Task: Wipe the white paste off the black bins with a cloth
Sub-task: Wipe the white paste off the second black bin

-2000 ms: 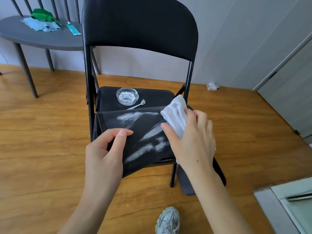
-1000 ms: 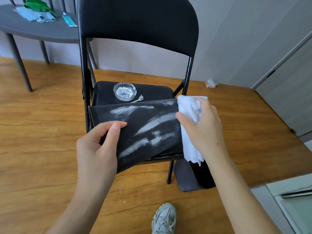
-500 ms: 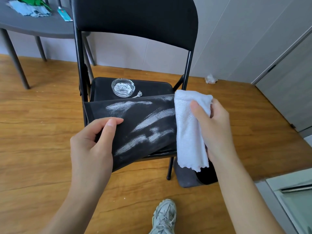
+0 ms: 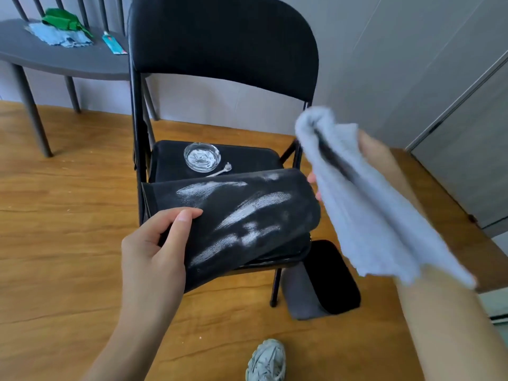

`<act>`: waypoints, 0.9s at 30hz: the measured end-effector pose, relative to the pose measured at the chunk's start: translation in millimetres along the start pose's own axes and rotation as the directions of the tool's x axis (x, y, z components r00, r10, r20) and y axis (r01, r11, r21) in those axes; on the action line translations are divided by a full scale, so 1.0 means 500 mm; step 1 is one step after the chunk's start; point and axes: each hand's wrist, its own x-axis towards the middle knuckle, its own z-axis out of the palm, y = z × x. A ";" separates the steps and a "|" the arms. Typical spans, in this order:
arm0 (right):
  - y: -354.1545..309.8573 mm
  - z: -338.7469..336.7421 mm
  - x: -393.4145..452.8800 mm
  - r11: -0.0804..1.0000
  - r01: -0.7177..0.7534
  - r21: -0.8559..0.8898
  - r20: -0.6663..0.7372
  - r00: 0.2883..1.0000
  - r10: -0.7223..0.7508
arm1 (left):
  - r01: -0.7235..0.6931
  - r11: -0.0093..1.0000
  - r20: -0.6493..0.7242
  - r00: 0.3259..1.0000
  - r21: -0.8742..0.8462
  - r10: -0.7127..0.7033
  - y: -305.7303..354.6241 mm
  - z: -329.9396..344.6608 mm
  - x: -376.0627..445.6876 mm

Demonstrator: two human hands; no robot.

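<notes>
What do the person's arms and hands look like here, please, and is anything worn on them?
Both forearms are bare, with no sleeves in view. The left hand shows no glove, ring or watch, and its nails look short and unpainted. The right hand is mostly hidden, so I cannot tell about rings there.

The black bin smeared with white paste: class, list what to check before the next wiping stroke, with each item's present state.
1. Black fabric bin held steady: ok, left hand grips its near edge.
2. White fluffy cloth in hand: ok, right hand holds it.
3. Cloth touching the bin: not ok, it hangs apart.
4. White paste streaks facing up: ok.
5. Cloth bunched into a pad: not ok, it hangs loose.
6. Bin supported by the black folding chair: cannot tell.
</notes>
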 end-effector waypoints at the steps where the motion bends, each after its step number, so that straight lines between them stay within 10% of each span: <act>1: 0.015 0.007 0.019 0.993 -0.009 -0.121 0.016 1.000 0.011 | -0.004 1.000 0.002 1.000 0.003 0.004 0.000 0.000 0.000; 10: 0.052 0.064 0.032 0.777 0.014 -0.630 -0.215 0.958 -0.191 | -0.012 1.000 -0.013 1.000 -0.004 0.012 -0.002 0.003 0.007; 27: 0.119 0.124 -0.059 0.511 0.252 -0.822 0.020 0.909 -0.416 | -0.024 1.000 0.014 1.000 -0.015 0.024 -0.002 0.007 0.001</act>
